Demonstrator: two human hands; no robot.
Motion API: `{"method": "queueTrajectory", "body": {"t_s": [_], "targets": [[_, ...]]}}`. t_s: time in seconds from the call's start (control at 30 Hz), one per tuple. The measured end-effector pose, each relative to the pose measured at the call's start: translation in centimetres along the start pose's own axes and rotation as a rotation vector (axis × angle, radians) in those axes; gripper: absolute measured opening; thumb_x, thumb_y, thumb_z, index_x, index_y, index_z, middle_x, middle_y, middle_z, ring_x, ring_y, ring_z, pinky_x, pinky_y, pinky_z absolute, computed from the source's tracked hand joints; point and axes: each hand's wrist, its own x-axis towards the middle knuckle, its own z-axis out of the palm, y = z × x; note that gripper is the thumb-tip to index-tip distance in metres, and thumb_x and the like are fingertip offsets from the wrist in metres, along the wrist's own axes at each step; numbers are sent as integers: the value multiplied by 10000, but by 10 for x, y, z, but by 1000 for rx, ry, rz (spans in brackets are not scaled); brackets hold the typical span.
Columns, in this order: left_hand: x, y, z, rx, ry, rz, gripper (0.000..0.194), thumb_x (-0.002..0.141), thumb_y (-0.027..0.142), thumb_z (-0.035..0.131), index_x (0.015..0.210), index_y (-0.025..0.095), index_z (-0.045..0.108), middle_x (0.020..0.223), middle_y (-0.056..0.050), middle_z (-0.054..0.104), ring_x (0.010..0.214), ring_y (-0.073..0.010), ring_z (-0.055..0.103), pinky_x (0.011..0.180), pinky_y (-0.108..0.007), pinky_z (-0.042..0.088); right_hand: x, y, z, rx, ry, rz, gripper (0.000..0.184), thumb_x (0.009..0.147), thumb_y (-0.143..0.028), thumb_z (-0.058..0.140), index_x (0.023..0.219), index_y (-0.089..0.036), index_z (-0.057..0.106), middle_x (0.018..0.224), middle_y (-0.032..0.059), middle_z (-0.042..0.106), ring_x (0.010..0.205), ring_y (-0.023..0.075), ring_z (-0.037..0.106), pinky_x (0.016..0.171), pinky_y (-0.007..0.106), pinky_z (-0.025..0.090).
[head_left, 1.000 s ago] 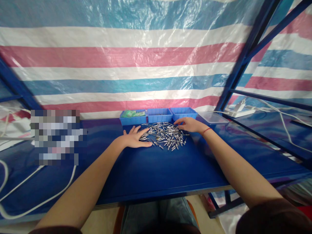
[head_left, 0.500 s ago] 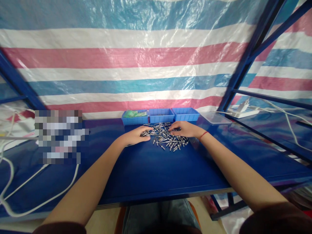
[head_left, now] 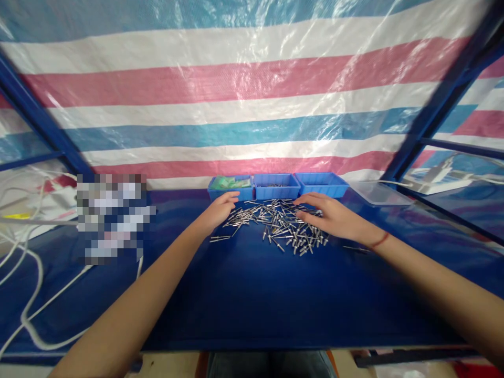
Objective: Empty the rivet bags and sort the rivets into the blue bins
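A loose pile of silvery blind rivets (head_left: 275, 220) lies spread on the blue table (head_left: 268, 299), with a few strays off to either side. At the pile's left edge is my left hand (head_left: 220, 210), its fingers loosely extended and nothing visible in them. My right hand (head_left: 333, 216) hovers over or rests on the right part of the pile; which of the two cannot be told. Its thumb and fingers are spread, with rivets showing beneath and between them.
Three blue bins stand behind the pile: the left bin (head_left: 230, 193) holds green packets, the middle bin (head_left: 276, 191) some rivets, the right bin (head_left: 323, 184) nothing visible. A clear plastic lid (head_left: 380, 193) lies at right. White cables (head_left: 39, 294) run along the left.
Both hands have moved apart, and the rivets are spread wider, with strays now showing at left and right. The view has shifted slightly.
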Motion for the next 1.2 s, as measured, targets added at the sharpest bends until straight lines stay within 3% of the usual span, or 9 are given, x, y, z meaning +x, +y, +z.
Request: {"method": "queueTrajectory", "body": {"t_s": [0.1, 0.2, 0.27, 0.4, 0.6, 0.8, 0.97, 1.2], "targets": [[-22, -5, -1, 233, 94, -3, 476, 868, 295, 400, 1313, 148, 484, 1360, -122, 517, 1287, -252, 454, 1108, -425, 317, -40, 11, 2, -98, 78, 52, 524, 845, -477, 535, 1316, -252, 481, 1330, 98, 534, 1236, 292, 482, 1026, 450, 409], [-47, -15, 5, 457, 72, 24, 616, 855, 544, 433, 1355, 185, 453, 1422, -122, 450, 1360, -315, 341, 1126, -518, 248, -76, 30, 10, -188, 48, 87, 705, 786, -538, 575, 1417, -324, 344, 1417, 90, 449, 1269, 325, 451, 999, 485, 438], [-56, -20, 10, 597, 40, 76, 666, 829, 591, 460, 1392, 238, 418, 1475, -102, 379, 1388, -333, 279, 1127, -564, 207, -85, 39, 14, -232, 23, 92, 799, 755, -561, 589, 1456, -339, 276, 1446, 92, 419, 1292, 360, 419, 986, 535, 436], [-56, -21, 14, 719, -48, 239, 509, 859, 504, 464, 1360, 423, 426, 1479, 12, 377, 1382, -314, 303, 1105, -599, 240, -68, 42, 18, -209, -48, 29, 853, 722, -567, 612, 1468, -386, 240, 1505, 51, 334, 1339, 396, 331, 1019, 605, 373], [-48, -19, 11, 690, -53, 280, 402, 853, 441, 455, 1244, 487, 534, 1438, 74, 422, 1348, -301, 371, 1084, -590, 322, -28, 44, 23, -110, -122, -59, 845, 676, -559, 668, 1431, -448, 305, 1504, 15, 329, 1353, 412, 288, 1020, 654, 351], [-48, -18, 10, 651, -64, 312, 361, 856, 411, 447, 1185, 473, 583, 1436, 85, 420, 1324, -290, 410, 1090, -573, 340, -26, 47, 28, -53, -124, -88, 720, 677, -510, 684, 1353, -461, 441, 1447, -10, 421, 1344, 396, 316, 1041, 644, 344], [-51, -14, 9, 614, -102, 295, 355, 850, 378, 452, 1168, 461, 586, 1416, 75, 452, 1310, -273, 432, 1080, -530, 389, -29, 48, 29, -35, -114, -97, 703, 687, -493, 683, 1348, -457, 446, 1440, -10, 431, 1324, 376, 362, 1070, 624, 324], [-61, -22, 11, 584, 61, 208, 402, 812, 356, 496, 1213, 329, 500, 1458, -26, 388, 1327, -299, 402, 1034, -478, 464, -31, 48, 30, -44, -99, -100, 759, 710, -483, 665, 1406, -433, 367, 1434, 1, 442, 1306, 375, 392, 1070, 604, 347]]}}
